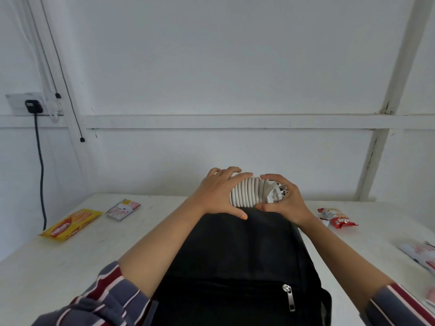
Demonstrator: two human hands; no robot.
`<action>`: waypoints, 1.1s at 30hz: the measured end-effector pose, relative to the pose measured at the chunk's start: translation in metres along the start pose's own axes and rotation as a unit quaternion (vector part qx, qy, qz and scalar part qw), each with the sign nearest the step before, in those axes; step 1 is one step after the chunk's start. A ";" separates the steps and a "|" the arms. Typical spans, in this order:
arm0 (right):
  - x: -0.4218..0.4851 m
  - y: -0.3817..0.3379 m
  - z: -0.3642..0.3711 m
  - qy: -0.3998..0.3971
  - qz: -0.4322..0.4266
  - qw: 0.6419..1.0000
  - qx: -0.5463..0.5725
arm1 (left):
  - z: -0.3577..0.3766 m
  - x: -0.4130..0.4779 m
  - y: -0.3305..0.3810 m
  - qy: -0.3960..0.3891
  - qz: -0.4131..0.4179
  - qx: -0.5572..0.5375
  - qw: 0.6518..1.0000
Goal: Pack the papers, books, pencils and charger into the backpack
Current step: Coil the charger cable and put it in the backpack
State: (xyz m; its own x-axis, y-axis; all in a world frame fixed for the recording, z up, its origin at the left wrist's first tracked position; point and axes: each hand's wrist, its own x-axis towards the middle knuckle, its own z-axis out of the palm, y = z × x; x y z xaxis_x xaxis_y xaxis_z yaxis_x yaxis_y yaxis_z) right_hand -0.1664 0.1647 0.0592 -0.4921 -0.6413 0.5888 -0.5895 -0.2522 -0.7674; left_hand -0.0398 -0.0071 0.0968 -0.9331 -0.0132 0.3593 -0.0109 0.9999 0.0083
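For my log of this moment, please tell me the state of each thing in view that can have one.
backpack: lying on the table, front zip seems closed.
charger: cable coiled, held above the backpack's far end.
left hand: grips the coiled cable.
right hand: grips the plug end.
black plug: in the wall socket.
yellow packet: lying flat on the table.

Backpack runs off the bottom edge; right-edge packet is blurred.

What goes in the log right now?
left hand, right hand: hold coiled white charger | where: over far end of black backpack | packed: no
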 end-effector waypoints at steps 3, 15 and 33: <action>-0.004 -0.003 -0.003 -0.004 0.018 1.000 0.020 | 0.004 -0.010 -0.008 0.000 -0.002 0.010 1.000; -0.050 -0.047 0.018 -0.024 0.057 0.997 0.050 | -0.003 -0.069 0.001 0.053 0.026 -0.044 0.997; -0.163 -0.117 0.055 0.056 0.175 0.973 0.143 | 0.030 -0.229 0.043 0.126 0.287 -0.015 0.949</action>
State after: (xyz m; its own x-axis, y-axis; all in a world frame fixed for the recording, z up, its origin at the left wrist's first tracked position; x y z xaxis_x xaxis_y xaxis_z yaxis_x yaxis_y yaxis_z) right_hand 0.0182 0.2587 0.0385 -0.7068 -0.6448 0.2910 -0.1799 -0.2340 -0.9554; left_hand 0.1627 0.0388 -0.0131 -0.6658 0.5298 0.5253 0.4879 0.8419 -0.2308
